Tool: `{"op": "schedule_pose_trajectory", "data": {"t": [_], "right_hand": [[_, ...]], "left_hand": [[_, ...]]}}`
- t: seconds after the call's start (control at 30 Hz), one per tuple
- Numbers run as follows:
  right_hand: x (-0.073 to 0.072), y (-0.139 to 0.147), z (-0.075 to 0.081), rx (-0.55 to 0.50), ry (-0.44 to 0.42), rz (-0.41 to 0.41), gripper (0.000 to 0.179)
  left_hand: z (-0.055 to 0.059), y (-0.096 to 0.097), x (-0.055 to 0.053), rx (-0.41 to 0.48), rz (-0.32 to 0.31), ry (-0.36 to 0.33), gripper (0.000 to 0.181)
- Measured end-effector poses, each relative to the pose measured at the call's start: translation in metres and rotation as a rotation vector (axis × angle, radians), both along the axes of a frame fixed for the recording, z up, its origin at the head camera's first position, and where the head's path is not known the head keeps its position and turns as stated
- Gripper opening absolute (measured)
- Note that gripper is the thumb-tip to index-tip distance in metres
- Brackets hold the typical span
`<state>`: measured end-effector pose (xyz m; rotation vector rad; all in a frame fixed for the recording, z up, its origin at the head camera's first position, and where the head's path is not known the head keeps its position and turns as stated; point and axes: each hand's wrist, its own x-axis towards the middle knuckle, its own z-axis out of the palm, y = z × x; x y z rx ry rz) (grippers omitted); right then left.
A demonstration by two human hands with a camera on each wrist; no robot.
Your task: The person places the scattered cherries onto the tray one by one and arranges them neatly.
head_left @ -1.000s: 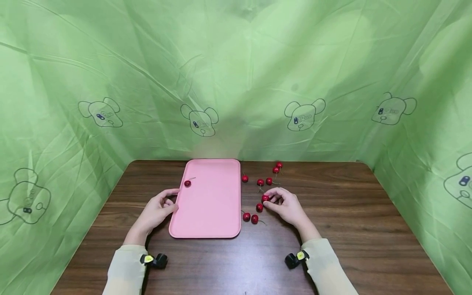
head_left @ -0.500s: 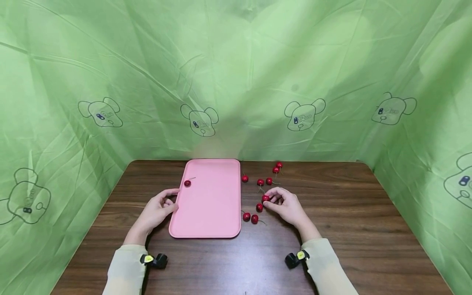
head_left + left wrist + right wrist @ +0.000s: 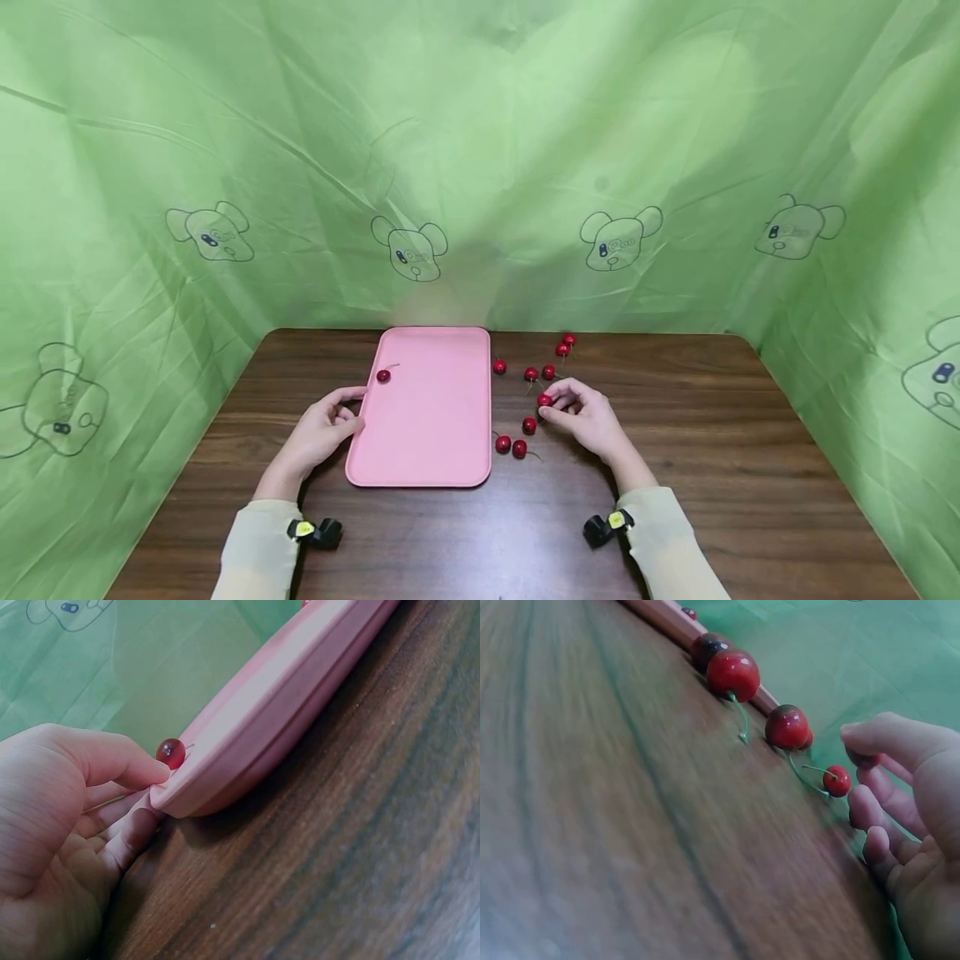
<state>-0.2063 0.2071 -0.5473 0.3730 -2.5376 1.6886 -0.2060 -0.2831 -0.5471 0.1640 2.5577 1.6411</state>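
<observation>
My left hand [image 3: 318, 433] holds the left rim of a pink rectangular tray [image 3: 427, 433], thumb and fingers at its edge. A single dark red cherry [image 3: 383, 376] with a stem lies in the tray near that rim. To the right of the tray, my right hand [image 3: 588, 417] pinches another cherry [image 3: 544, 401] between thumb and forefinger. In the right wrist view this pinched cherry [image 3: 864, 759] is partly hidden behind the thumb, while the remaining fingers curl loosely below.
Several loose cherries [image 3: 529, 426] are scattered on the brown wooden table [image 3: 675, 467] between the tray and my right hand, and farther back. Two of them [image 3: 503, 444] sit close by the tray's right edge. Green cloth [image 3: 480, 150] with bear outlines hangs around the table's back and sides.
My right hand has drawn the pinched cherry slightly up and right, away from its neighbours. The left hand keeps its place at the tray. The head view has shifted a little.
</observation>
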Motion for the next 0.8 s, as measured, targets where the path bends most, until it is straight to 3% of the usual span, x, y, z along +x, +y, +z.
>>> {"op": "schedule_pose_trajectory", "data": {"t": [0.33, 0.8], "right_hand": [[-0.011, -0.023, 0.021, -0.003, 0.019, 0.011, 0.023], [-0.046, -0.076, 0.049, -0.007, 0.057, 0.058, 0.023]], "left_hand": [[0.002, 0.001, 0.001, -0.012, 0.010, -0.002, 0.054], [0.001, 0.001, 0.001, -0.006, 0.017, -0.012, 0.054]]}}
